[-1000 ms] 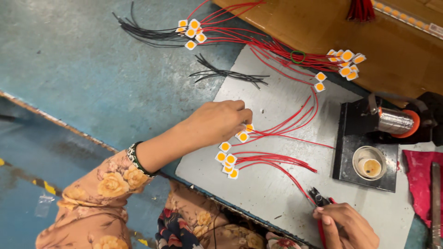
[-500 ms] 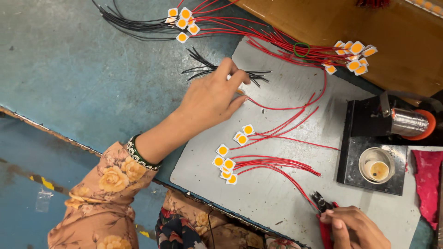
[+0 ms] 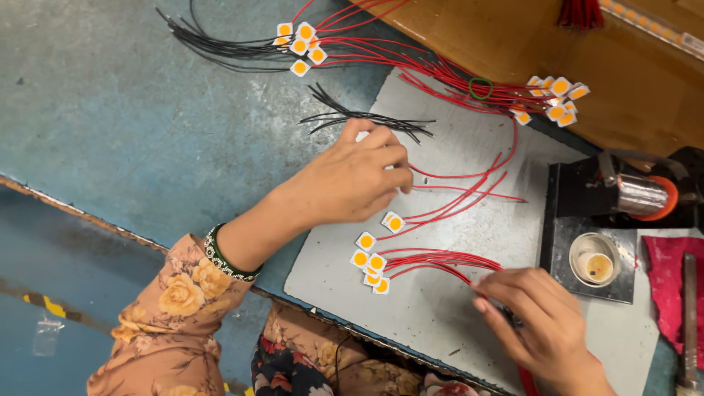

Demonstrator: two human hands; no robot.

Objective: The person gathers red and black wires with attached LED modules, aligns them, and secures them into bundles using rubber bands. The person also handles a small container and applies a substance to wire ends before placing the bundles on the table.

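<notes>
The person wears a soft peach sleeve [image 3: 172, 308] with big yellow flowers and small leaves on it, a dark beaded band with little green and white dots [image 3: 227, 255] around the left wrist, and dark flowered cloth [image 3: 293, 367] lower down by the lap.

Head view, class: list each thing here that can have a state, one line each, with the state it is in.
left hand: fingers curled, resting on the grey board, by the black wires
right hand: closed on a red-handled tool, mostly hidden
black wires: loose, fanned out
red wires with square chips: bunched, lying flat
green band: looped round a red wire bundle
small round pot: open
grey board: flat
</notes>
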